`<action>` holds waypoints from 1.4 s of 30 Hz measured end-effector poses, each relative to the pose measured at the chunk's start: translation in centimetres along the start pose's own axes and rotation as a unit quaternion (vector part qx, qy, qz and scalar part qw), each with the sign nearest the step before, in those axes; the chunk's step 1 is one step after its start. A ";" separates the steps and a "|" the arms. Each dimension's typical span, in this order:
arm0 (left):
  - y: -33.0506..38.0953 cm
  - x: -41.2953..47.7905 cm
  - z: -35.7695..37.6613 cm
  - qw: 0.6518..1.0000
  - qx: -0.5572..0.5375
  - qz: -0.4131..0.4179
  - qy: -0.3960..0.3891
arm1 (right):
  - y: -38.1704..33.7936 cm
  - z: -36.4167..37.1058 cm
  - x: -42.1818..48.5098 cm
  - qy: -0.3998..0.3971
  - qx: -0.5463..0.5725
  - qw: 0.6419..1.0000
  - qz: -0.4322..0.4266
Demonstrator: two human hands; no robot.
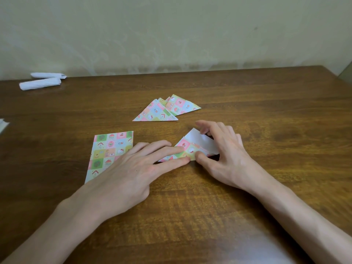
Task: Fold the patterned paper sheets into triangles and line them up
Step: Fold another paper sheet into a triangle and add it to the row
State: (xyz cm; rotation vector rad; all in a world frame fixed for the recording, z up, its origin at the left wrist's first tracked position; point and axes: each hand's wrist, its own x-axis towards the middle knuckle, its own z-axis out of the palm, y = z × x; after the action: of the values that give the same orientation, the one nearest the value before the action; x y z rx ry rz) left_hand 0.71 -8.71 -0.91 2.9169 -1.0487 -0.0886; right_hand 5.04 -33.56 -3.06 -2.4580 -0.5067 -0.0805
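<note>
Brown wood grain of the table [266, 121] fills the near part of the view, and two bare forearms reach in over it from the bottom corners, angled toward each other. The left hand [133, 168] lies palm down and low, its fingers [171, 149] straight and close together, their tips pressing on the left half of the partly folded sheet [187, 150]. That sheet lies between the two hands, a little right of the table's middle, with its printed side up along the near edge and a white flap [202, 140] of its plain underside lifted at the far right. The right hand [224, 155] is arched over that flap: its thumb [202, 156] is planted on the sheet's near edge, just beside the left fingertips, while the other fingers curl over the flap's far edge, so the paper is caught between thumb and fingers. The index finger reaches out straighter than the rest.

Under the left wrist and knuckles, an unfolded patterned sheet [108, 151] lies flat, partly covered by the hand. Farther back, well apart from the hands, the folded triangles [165, 109] overlap one another in a short fanned row. At the far left edge two white paper rolls [41, 81] lie side by side near the pale wall [171, 31].
</note>
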 end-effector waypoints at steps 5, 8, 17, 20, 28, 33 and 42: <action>0.4 0.0 -0.1 1.000 -0.015 -0.015 -0.010 | 0.3 -0.4 -0.1 -0.022 -0.004 1.000 -0.011; 1.1 0.2 -0.3 1.000 -0.014 -0.022 -0.015 | 0.1 -0.4 0.0 -0.023 -0.012 1.000 -0.010; 1.4 0.3 -0.6 0.999 -0.012 -0.035 -0.015 | -0.4 -0.9 -0.1 -0.045 0.018 0.999 0.002; 1.4 0.2 -0.6 0.999 -0.015 -0.041 -0.020 | -0.1 -1.3 -0.1 -0.042 0.047 0.998 0.005; 1.2 0.5 -0.4 0.999 -0.005 -0.040 -0.028 | 0.4 -1.7 0.0 -0.055 0.073 0.996 0.010; 1.2 0.4 -0.4 0.999 0.001 -0.036 -0.030 | 0.4 -2.1 0.1 -0.071 0.078 0.994 0.011; 1.2 0.3 -0.5 0.998 -0.013 -0.044 -0.036 | 0.8 -2.4 0.3 -0.080 0.125 0.989 0.015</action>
State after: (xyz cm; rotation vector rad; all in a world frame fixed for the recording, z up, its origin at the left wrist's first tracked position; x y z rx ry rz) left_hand 0.18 -9.82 -0.32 2.9562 -0.9203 -0.2088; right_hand 5.72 -35.41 -1.53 -2.2358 -0.5143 0.1844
